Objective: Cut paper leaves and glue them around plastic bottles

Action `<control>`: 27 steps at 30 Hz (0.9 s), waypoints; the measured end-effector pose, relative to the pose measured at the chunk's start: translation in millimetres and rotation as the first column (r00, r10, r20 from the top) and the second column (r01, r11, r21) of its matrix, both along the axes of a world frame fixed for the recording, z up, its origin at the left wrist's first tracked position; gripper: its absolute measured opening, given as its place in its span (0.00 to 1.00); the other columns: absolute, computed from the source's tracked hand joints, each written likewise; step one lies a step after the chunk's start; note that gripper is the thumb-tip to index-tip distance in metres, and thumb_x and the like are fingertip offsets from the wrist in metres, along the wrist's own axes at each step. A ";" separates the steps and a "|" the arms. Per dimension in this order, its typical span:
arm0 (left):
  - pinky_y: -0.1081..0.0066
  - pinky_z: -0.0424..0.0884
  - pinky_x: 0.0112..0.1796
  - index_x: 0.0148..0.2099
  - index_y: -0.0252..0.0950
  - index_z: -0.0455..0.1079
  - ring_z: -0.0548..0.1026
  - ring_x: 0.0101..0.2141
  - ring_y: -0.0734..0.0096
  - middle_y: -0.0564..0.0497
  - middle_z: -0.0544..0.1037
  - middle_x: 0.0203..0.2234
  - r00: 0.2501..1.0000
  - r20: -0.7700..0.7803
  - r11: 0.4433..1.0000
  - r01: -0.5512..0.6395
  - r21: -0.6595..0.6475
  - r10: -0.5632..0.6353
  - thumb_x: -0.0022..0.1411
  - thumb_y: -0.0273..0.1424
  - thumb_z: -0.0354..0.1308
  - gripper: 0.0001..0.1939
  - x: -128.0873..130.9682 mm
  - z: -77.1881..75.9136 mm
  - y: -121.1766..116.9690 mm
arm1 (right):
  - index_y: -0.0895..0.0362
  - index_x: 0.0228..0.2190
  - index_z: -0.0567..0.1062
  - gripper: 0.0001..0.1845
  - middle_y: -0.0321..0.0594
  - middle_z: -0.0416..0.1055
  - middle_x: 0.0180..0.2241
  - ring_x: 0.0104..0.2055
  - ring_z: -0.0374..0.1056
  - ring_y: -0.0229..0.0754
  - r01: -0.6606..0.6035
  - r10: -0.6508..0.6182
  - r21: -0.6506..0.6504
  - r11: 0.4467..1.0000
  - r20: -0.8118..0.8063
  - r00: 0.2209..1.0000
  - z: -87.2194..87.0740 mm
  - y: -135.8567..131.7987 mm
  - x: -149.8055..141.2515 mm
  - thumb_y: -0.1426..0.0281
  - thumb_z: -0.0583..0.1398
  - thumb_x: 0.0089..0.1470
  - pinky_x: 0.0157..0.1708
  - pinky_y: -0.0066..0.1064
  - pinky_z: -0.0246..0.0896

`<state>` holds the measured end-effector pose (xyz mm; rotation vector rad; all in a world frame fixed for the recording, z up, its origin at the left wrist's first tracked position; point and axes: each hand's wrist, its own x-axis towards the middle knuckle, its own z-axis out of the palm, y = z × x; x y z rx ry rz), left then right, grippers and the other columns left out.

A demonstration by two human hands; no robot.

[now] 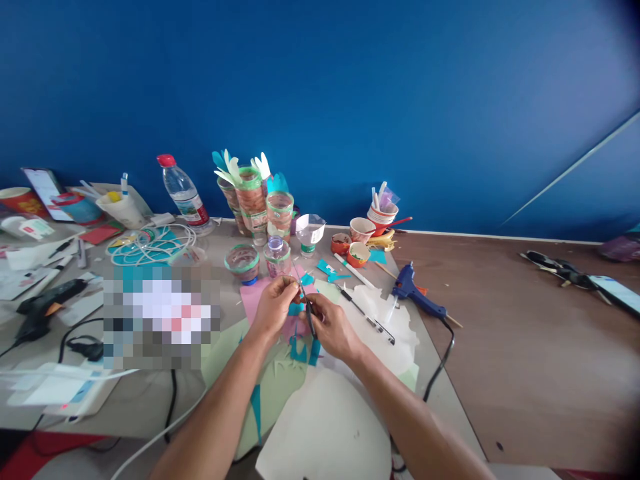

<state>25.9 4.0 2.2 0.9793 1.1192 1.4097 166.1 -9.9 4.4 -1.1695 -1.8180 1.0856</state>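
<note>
My left hand [274, 305] is closed in a pinch on a small piece of teal paper [296, 309] held above the table. My right hand [331, 328] is wrapped round the handles of dark scissors [307, 308], whose blades point up and away toward the pinched paper. Under both hands lie a pink sheet [255, 297], teal offcuts [306, 351] and pale green paper [273, 390].
Behind the hands stand cut plastic bottle cups [260, 200], a water bottle [183, 193] and paper cups [361, 230]. A blue glue gun [416, 293] lies to the right with its black cord. A black glue gun [43, 303], cables and papers crowd the left. White paper [387, 327] lies near.
</note>
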 end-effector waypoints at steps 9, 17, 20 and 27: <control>0.76 0.61 0.28 0.26 0.35 0.67 0.66 0.23 0.78 0.57 0.69 0.20 0.998 -0.016 0.997 -0.060 -0.043 0.059 0.52 0.35 0.59 0.09 -4.6 -3.4 3.6 | 0.58 0.38 0.73 0.13 0.31 0.63 0.24 0.24 0.54 0.33 -0.026 0.026 -0.063 0.998 0.011 1.000 3.5 0.9 2.3 0.70 0.55 0.49 0.25 0.25 0.51; 0.75 0.61 0.26 0.26 0.35 0.66 0.66 0.22 0.78 0.56 0.69 0.19 0.998 0.003 0.997 -0.061 -0.040 0.061 0.50 0.35 0.61 0.10 -4.3 -2.8 4.6 | 0.58 0.38 0.73 0.13 0.30 0.62 0.22 0.23 0.54 0.33 -0.022 0.024 -0.093 0.995 0.021 0.999 4.1 1.8 3.7 0.68 0.57 0.49 0.24 0.25 0.51; 0.75 0.61 0.26 0.25 0.35 0.67 0.66 0.22 0.78 0.56 0.69 0.19 0.998 0.000 0.997 -0.068 -0.038 0.068 0.50 0.35 0.61 0.10 -3.9 -2.3 4.8 | 0.58 0.37 0.73 0.13 0.29 0.60 0.21 0.22 0.53 0.33 -0.009 0.008 -0.103 0.995 -0.002 1.000 4.3 3.1 6.1 0.66 0.57 0.48 0.24 0.26 0.51; 0.75 0.61 0.27 0.25 0.35 0.66 0.65 0.22 0.78 0.56 0.68 0.18 0.998 0.033 0.997 -0.060 -0.043 0.061 0.51 0.36 0.61 0.11 -2.9 -5.4 5.3 | 0.59 0.37 0.72 0.15 0.30 0.58 0.21 0.24 0.54 0.35 0.035 -0.037 -0.073 0.997 -0.031 0.999 5.6 4.1 8.2 0.63 0.57 0.48 0.25 0.27 0.53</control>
